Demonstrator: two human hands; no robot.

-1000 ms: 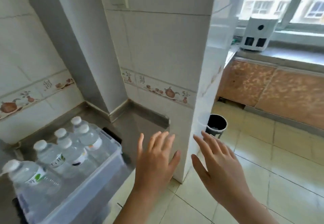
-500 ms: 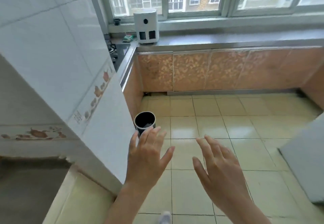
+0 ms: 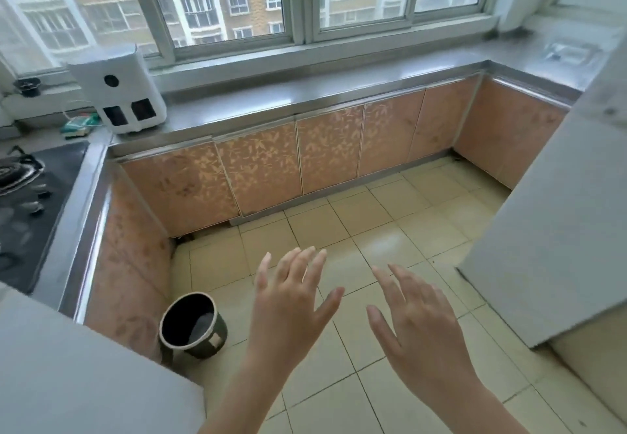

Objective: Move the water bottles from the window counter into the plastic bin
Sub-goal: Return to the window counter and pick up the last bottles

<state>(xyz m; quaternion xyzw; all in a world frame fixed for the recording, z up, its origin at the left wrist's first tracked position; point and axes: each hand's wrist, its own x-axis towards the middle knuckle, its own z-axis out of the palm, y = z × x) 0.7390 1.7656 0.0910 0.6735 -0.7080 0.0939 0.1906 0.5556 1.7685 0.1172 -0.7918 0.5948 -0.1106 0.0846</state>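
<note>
Two hands are in view — the left hand point(image 3: 288, 304) and the right hand point(image 3: 420, 325), both empty with fingers spread, raised over the tiled floor point(image 3: 339, 230). One steel window counter point(image 3: 305, 91) runs along the far wall, bending toward the near side at both ends. On it stands one white appliance point(image 3: 117, 89) at far left. No water bottle can be counted on the counter. Five patterned cabinet doors point(image 3: 261, 165) can be counted beneath the far run. One dark round bin point(image 3: 191, 325) sits on the floor at near left — one gas hob point(image 3: 23, 203) lies at the left edge.
</note>
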